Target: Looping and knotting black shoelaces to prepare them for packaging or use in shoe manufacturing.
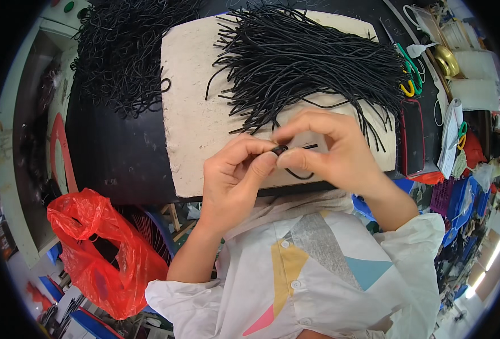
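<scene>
Beside black table (114, 152), red bag (100, 254) hangs open, contents unclear.

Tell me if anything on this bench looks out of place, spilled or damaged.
Nothing stands out. The straight black cords lie fanned on the pale board, a few strays trailing off the heap. Looped cords sit piled beside it. Left hand and right hand pinch one black cord piece.

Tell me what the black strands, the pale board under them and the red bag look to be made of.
Black strands: likely rubber or soft plastic cord, matte; they bend and loop limply. The left hand and right hand pinch one strand. Pale board: rough, chalky, with chipped edges, maybe foam or stone; hard to tell. Red bag: thin glossy plastic film, crinkled and partly see-through.
</scene>
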Demonstrator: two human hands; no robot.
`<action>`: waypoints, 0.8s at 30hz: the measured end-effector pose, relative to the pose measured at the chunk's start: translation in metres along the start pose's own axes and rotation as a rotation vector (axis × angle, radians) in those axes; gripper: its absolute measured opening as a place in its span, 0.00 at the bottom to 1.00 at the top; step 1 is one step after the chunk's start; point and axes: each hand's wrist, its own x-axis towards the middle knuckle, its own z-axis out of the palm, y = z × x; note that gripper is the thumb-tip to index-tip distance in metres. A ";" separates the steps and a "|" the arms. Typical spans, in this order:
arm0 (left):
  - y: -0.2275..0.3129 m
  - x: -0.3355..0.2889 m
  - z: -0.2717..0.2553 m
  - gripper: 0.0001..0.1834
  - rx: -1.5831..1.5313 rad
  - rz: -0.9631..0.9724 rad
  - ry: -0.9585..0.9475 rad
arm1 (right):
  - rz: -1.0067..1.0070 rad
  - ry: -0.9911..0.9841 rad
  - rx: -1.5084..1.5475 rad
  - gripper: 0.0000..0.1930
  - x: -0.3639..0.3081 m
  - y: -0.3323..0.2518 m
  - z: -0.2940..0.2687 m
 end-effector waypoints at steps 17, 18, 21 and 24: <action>0.017 -0.004 -0.002 0.05 0.149 -0.028 0.044 | 0.303 -0.153 0.184 0.06 -0.006 -0.010 0.000; 0.019 -0.004 -0.003 0.06 0.201 -0.038 0.002 | 0.131 -0.207 -0.035 0.06 -0.007 -0.006 -0.002; 0.028 -0.002 0.000 0.11 0.091 -0.123 0.122 | 0.073 -0.175 -0.121 0.05 -0.008 -0.012 -0.004; 0.022 0.003 -0.006 0.11 0.074 -0.066 0.131 | 0.043 0.018 -0.087 0.05 -0.012 -0.004 0.000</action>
